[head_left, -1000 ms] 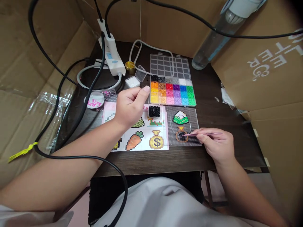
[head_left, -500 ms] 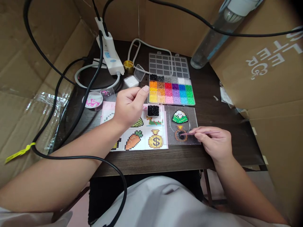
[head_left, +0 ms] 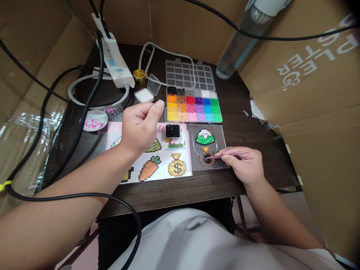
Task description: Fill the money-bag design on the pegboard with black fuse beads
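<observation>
My right hand pinches thin pink tweezers. Their tip is over loose black beads inside a brown bead ring, which has a yellow-orange top, on the clear pegboard. Higher on that board sits a green-and-white bead figure with a black outline. My left hand is closed, thumb uppermost, above the printed pattern sheet; what its fingers hold, if anything, is hidden. Just right of it stands a small clear box of black beads with its lid raised.
Behind lies a divided case of coloured beads, its lid open. At left are a white dish with pink beads, a box of white beads, a gold cup and a power strip. A black cable crosses my left forearm.
The view has shifted, so everything appears farther left. Against the pegboard, the tweezers stay over the black beads inside the ring. My left hand keeps its closed pose beside the black-bead box.
</observation>
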The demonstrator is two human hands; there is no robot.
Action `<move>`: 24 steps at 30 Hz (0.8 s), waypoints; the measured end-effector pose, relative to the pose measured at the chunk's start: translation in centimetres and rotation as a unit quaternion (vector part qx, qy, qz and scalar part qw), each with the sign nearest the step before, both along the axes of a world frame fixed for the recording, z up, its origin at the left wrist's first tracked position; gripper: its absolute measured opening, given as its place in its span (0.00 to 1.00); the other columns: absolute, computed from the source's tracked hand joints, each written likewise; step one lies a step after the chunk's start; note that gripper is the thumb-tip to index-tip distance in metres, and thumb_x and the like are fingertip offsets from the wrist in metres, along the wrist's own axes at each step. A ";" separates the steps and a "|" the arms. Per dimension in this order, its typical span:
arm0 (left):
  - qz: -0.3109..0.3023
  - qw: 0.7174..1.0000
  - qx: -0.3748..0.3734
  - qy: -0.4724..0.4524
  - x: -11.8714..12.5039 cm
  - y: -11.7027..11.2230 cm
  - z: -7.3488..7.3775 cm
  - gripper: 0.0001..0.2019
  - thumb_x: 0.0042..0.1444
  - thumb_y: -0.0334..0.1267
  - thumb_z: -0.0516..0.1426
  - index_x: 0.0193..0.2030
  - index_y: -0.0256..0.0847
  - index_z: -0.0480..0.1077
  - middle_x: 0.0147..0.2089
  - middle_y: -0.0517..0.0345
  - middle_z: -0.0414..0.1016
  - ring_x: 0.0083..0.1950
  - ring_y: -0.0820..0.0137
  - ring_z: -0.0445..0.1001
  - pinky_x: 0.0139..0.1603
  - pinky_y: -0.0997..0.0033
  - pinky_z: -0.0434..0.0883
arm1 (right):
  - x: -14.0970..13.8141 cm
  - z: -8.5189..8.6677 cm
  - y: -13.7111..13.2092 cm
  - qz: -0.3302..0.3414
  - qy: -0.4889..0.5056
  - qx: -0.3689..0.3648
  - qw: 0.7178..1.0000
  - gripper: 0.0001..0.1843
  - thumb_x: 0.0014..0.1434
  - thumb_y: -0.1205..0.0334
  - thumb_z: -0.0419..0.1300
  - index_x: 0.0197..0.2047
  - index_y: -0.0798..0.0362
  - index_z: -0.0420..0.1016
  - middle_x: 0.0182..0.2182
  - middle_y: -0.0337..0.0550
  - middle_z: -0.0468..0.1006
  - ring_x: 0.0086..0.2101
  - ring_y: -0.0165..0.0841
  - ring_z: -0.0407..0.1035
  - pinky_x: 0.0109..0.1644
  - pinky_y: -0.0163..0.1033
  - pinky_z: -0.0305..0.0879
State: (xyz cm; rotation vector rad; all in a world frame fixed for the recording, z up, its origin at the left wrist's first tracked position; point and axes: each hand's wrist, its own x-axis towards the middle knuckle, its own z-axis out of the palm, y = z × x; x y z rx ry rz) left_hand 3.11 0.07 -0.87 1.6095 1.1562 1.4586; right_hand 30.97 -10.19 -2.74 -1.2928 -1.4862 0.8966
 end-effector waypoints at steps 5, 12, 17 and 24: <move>0.002 1.000 -0.002 0.005 -0.1 0.0 -0.1 0.27 0.63 0.47 0.56 0.15 0.41 0.54 0.15 0.63 0.52 0.18 0.76 0.53 0.21 0.65 0.51 | -0.2 0.4 0.1 0.006 -0.014 -0.005 1.000 0.06 0.56 0.67 0.67 0.31 0.46 0.84 0.30 0.36 0.86 0.31 0.31 0.80 0.38 0.33 0.77; 0.000 1.000 -0.006 0.005 0.0 -0.1 0.2 0.27 0.63 0.45 0.56 0.15 0.41 0.55 0.15 0.63 0.52 0.19 0.76 0.53 0.21 0.64 0.51 | -0.2 0.5 0.1 0.009 -0.010 -0.004 1.000 0.06 0.55 0.68 0.67 0.31 0.46 0.84 0.30 0.37 0.86 0.31 0.31 0.81 0.37 0.33 0.78; -0.001 1.000 -0.005 -0.001 0.0 0.0 0.1 0.27 0.62 0.48 0.56 0.15 0.40 0.54 0.15 0.63 0.52 0.19 0.76 0.53 0.21 0.65 0.51 | -0.1 0.4 0.0 0.001 0.000 -0.008 1.000 0.05 0.55 0.67 0.67 0.32 0.47 0.84 0.31 0.38 0.86 0.31 0.32 0.81 0.37 0.34 0.78; -0.005 1.000 -0.009 -0.003 0.0 -0.1 0.0 0.28 0.62 0.50 0.57 0.15 0.40 0.54 0.15 0.63 0.51 0.19 0.76 0.52 0.20 0.65 0.51 | -0.3 0.3 0.2 0.003 -0.022 -0.007 1.000 0.03 0.54 0.65 0.68 0.32 0.47 0.84 0.31 0.39 0.86 0.32 0.33 0.81 0.38 0.35 0.78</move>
